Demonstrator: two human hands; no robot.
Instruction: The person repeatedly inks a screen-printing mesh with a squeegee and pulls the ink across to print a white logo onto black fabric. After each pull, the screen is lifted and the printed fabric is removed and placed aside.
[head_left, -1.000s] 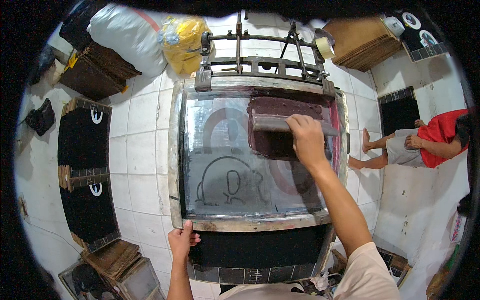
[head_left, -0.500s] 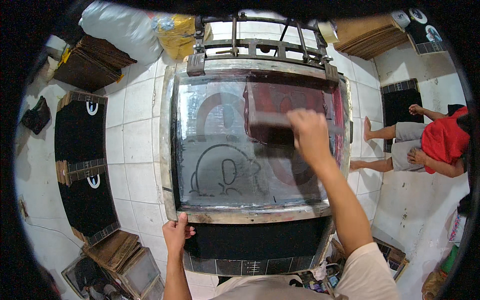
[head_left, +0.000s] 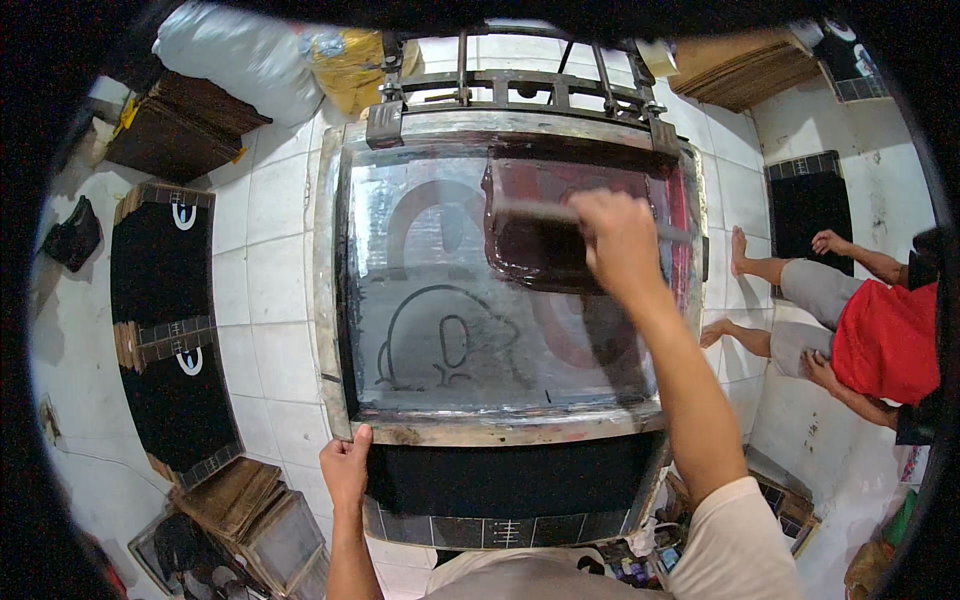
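Observation:
My right hand (head_left: 620, 240), slightly blurred, is closed on a long grey squeegee (head_left: 535, 208) over dark maroon ink (head_left: 535, 255) at the screen's upper right. The printing screen (head_left: 450, 430) has a pale, stained frame and grey mesh with a curved line drawing at lower left and faint larger shapes elsewhere. My left hand (head_left: 348, 455) grips the frame's lower-left corner, thumb on top. Under the near edge lies a black board (head_left: 500, 470) with a strip of squares. Metal clamps (head_left: 385, 125) and bars hold the screen's far side.
Black printed boards (head_left: 160, 260) lie along the left. Cardboard stacks (head_left: 740, 65), a white sack (head_left: 230, 60) and a yellow bundle (head_left: 355, 70) are at the back. Another person (head_left: 880, 340) in red sits at the right, bare feet near the screen. Boards and frames (head_left: 240, 500) are at lower left.
My right hand and the squeegee have moved up in the picture over the ink. The screen also appears higher in view. The other person's arms and legs have shifted.

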